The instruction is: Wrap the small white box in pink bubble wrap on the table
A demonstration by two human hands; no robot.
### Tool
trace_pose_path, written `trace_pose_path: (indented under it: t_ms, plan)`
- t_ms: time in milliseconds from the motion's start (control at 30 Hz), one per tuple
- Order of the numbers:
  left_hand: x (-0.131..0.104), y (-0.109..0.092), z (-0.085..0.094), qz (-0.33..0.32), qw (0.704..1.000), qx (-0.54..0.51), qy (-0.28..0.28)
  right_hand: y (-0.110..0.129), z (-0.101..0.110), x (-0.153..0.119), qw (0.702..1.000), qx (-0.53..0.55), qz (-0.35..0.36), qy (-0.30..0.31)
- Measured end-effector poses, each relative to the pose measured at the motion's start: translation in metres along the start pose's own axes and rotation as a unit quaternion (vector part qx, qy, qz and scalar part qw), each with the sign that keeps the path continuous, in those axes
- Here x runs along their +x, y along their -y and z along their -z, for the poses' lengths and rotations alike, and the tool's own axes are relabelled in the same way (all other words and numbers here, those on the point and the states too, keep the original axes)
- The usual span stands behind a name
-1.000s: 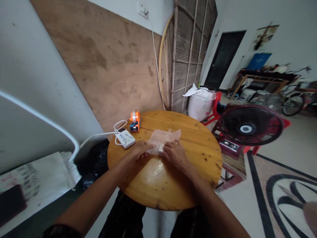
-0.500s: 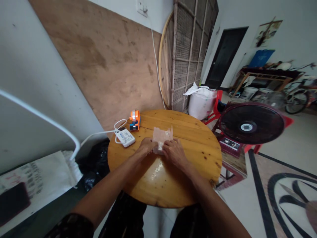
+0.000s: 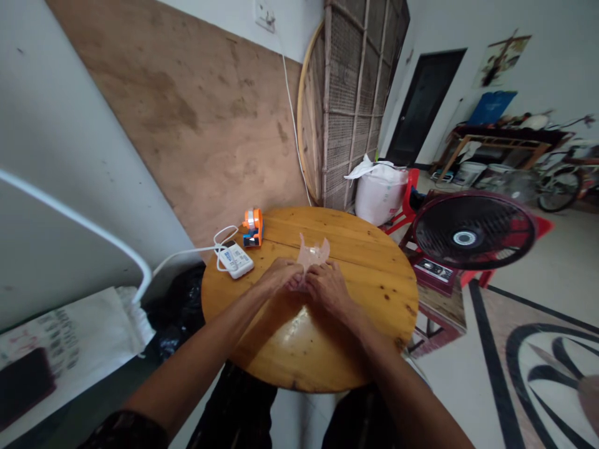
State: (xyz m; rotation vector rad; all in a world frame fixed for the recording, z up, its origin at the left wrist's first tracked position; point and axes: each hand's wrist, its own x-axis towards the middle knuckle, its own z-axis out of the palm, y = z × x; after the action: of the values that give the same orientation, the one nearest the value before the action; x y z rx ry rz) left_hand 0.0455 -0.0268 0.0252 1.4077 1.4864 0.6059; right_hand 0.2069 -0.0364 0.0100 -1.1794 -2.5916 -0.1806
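Over the middle of the round wooden table (image 3: pixel 365 299), both my hands grip a piece of translucent, pinkish bubble wrap (image 3: pixel 312 254). My left hand (image 3: pixel 284 275) has its fingers curled round the near left part of it. On the near right part, my right hand (image 3: pixel 325 284) is closed with bent fingers, close beside the left. The far edge of the wrap stands up in two corners beyond my fingers. Whether anything lies inside the wrap is hidden by my hands.
An orange and blue tape dispenser (image 3: pixel 253 227) stands at the table's far left. Near it lies a white power bank (image 3: pixel 237 259) with a white cable. Right of the table is a dark round fan (image 3: pixel 475 231). A white sack (image 3: pixel 381 192) stands behind.
My left hand has shifted slightly right, closer to my right hand, and curled more. The bubble wrap has bunched narrower, its far corners now raised.
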Motion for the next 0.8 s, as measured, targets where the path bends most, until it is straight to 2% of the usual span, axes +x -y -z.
trace_pose_path:
  t_ms: [200,500,600,700,800]
  plan:
    - [-0.003,0.001,0.006,-0.065,0.997,0.015,0.037,0.002,0.007,0.000,1.000,0.004,-0.008,0.015]
    - [0.001,0.014,0.004,-0.205,0.965,0.159,-0.040,-0.004,0.004,0.001,0.997,0.067,-0.033,0.009]
    - [0.000,0.019,0.007,-0.273,0.942,0.191,-0.048,-0.005,0.006,0.004,0.996,0.084,-0.039,0.005]
    - [0.003,0.026,0.009,-0.371,0.899,0.223,-0.068,-0.005,0.011,0.005,0.993,0.115,-0.035,0.016]
    - [0.007,0.034,0.006,-0.411,0.878,0.228,-0.092,-0.008,0.018,-0.003,0.988,0.154,-0.028,-0.007]
